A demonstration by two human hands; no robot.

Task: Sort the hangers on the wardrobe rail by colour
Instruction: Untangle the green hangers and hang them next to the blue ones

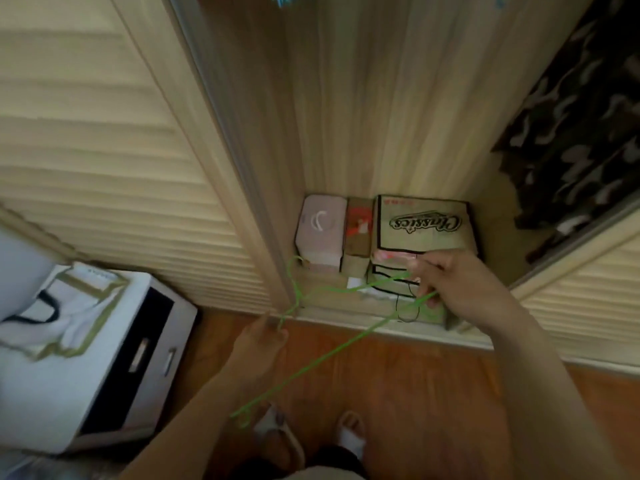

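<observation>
Holding a green hanger [332, 344] low in front of the open wardrobe [346, 116], the person grips it with both hands. The left hand [261, 336] pinches the neck just below the hook, fingers curled round the wire; the right hand [450, 289] has its fingers clamped on the far shoulder end, just in front of the Classics box [426, 223] on the wardrobe floor. No rail shows — only a blurred blue-green smear at the wardrobe's top edge. I judge the hanger thin, light and springy, likely to flex and snag — best carried by the neck, hook upward.
</observation>
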